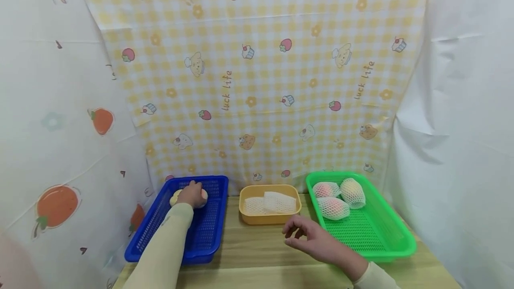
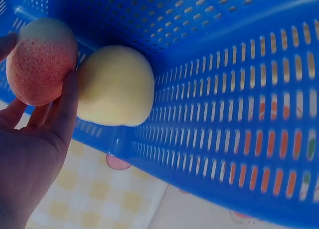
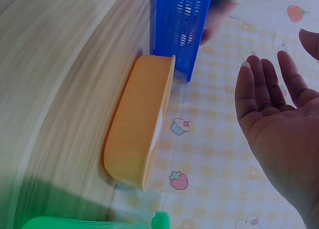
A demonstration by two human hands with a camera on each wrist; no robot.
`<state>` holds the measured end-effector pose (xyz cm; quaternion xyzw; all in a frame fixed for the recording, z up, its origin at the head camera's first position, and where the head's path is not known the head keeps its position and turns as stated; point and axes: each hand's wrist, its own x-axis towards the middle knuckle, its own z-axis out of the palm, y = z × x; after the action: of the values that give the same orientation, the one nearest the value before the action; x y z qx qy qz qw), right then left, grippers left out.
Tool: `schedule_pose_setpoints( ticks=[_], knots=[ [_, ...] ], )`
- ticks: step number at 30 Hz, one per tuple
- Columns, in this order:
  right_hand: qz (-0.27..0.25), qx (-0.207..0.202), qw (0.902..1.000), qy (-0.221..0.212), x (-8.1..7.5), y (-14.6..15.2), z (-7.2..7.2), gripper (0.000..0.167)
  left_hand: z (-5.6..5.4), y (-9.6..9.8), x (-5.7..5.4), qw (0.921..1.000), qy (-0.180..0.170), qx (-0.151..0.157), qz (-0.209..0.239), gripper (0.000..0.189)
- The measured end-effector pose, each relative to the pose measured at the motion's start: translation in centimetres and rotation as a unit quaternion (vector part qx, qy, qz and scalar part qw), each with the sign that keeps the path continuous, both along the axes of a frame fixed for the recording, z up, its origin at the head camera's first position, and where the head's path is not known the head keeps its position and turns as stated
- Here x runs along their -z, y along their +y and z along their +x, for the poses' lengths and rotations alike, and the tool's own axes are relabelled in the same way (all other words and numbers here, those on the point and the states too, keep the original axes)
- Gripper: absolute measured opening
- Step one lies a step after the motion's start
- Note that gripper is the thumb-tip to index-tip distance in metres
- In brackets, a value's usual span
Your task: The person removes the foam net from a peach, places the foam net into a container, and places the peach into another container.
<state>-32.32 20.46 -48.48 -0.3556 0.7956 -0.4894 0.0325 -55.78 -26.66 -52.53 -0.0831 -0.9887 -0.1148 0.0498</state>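
At the far end of the blue basket (image 1: 201,253), my left hand (image 1: 192,194) grips a peach. That peach (image 2: 42,62), red with a pale top, sits between the thumb and fingers in the left wrist view. Right beside it in the basket lies a pale yellow round fruit (image 2: 117,87). My right hand (image 1: 315,241) hovers over the table's front, between the yellow bin (image 1: 271,220) and the green basket (image 1: 381,253). Its fingers are loosely bent and hold nothing, with the palm (image 3: 286,126) bare in the right wrist view.
White foam net sleeves (image 1: 279,203) lie in the yellow bin. Inside the green basket are three fruits in foam nets, one of them yellowish (image 1: 352,192). A patterned cloth (image 1: 265,79) hangs behind the wooden table (image 1: 249,253), with white sheets at both sides.
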Motion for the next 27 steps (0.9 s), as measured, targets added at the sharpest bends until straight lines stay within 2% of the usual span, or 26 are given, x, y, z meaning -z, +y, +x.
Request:
schedule_pose_setpoints(
  ticks=[2, 6, 10, 16, 20, 23, 27],
  knots=[
    [0.001, -0.004, 1.0000, 0.000, 0.1, 0.0, 0.1, 0.014, 0.7, 0.3, 0.0, 1.0000, -0.009, -0.001, -0.002, 0.072],
    [0.000, -0.011, 0.9999, 0.002, 0.2, 0.0, 0.2, 0.013, 1.4, 0.7, 0.4, 0.9998, -0.009, -0.004, -0.017, 0.068],
    [-0.002, -0.008, 0.9999, 0.008, 0.2, 0.1, 0.3, 0.012, 1.4, 1.3, 0.5, 0.9994, 0.002, -0.010, -0.032, 0.063],
    [-0.006, -0.008, 0.9999, 0.000, 0.2, 0.0, 0.5, 0.012, 1.3, 1.8, 0.1, 0.9987, -0.015, -0.030, -0.039, 0.067],
    [-0.009, -0.010, 0.9999, -0.009, 0.1, 0.0, 0.6, 0.012, 1.3, 1.7, 0.0, 0.9989, -0.017, -0.029, -0.033, 0.068],
    [-0.006, -0.005, 0.9999, -0.011, 0.1, 0.1, 0.7, 0.012, 1.4, 1.5, -0.2, 0.9994, -0.010, -0.023, -0.022, 0.065],
    [-0.001, 0.005, 0.9999, -0.016, -0.1, 0.2, 0.7, 0.011, 1.9, 1.5, -1.3, 0.9998, 0.004, -0.017, -0.007, 0.062]
  ],
)
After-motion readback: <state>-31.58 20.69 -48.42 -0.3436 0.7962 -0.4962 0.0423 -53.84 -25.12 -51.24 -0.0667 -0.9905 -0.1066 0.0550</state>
